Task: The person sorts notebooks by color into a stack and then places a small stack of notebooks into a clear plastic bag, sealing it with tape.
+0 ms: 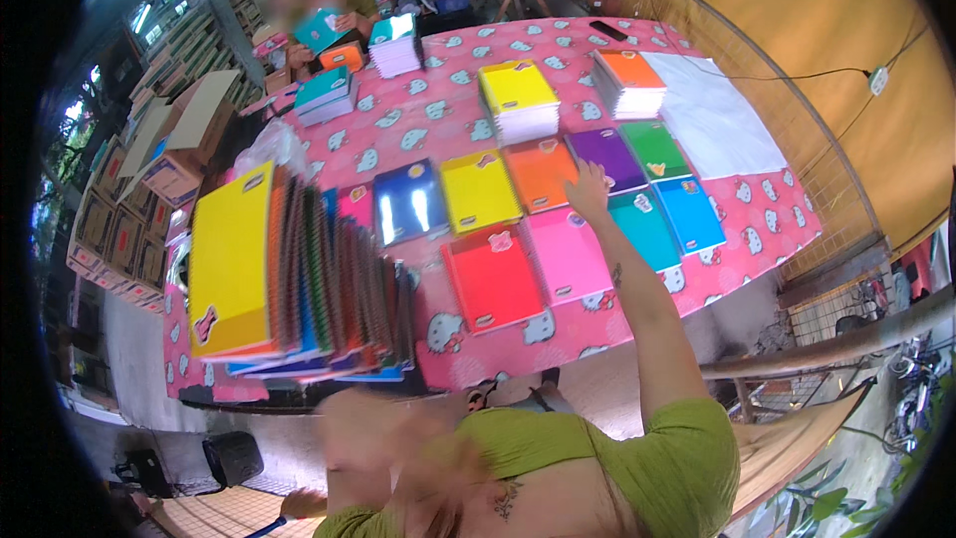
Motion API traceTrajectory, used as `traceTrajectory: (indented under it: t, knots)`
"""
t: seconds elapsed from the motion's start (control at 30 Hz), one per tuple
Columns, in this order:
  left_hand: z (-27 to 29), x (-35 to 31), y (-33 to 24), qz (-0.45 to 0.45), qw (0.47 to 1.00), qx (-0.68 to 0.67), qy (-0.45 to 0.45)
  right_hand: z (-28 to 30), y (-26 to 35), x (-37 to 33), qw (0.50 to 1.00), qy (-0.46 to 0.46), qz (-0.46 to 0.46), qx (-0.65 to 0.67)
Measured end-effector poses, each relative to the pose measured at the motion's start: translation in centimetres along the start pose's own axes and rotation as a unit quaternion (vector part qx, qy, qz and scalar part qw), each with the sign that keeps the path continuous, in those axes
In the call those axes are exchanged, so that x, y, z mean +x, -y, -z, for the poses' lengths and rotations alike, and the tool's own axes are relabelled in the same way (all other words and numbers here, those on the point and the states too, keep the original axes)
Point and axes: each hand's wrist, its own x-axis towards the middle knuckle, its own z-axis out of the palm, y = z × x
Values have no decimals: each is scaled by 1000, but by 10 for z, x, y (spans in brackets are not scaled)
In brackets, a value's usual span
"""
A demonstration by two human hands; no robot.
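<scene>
My right hand (590,184) reaches across the table with fingers stretched out. It lies where an orange spiral notebook (538,179) meets a purple notebook (612,154); I see nothing gripped in it. Around it, single notebooks lie flat in rows: yellow (480,191), dark blue (403,204), red (495,279), pink (566,254), teal (642,229), light blue (689,214) and green (652,149). My left hand (363,428) is a blur near my body at the lower edge, its fingers unreadable. Beside it, a tall leaning pile of spiral notebooks (231,259) stands at the table's left front.
Farther back stand a yellow-topped stack (518,90), an orange-topped stack (629,80) and teal-topped stacks (324,95). Across the table, a person (329,0) handles a teal notebook. White paper (712,110) covers the right side. Cardboard boxes (119,209) stand left; a phone (607,31) lies at the back.
</scene>
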Motion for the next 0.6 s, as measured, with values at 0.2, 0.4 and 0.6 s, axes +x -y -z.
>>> traceTrajectory:
  t: [0.2, 0.4, 0.6]
  knots:
    - [-102, 132, 286, 274, 906, 32, -322, 20, 10, 20, 959, 249, 58, 120]
    - [-128, 218, 307, 455, 819, 269, -222, 37, -121, 85, 998, 50, -18, -25]
    - [-93, 235, 239, 344, 858, 198, -327, 23, -166, 128, 989, 133, 22, 58]
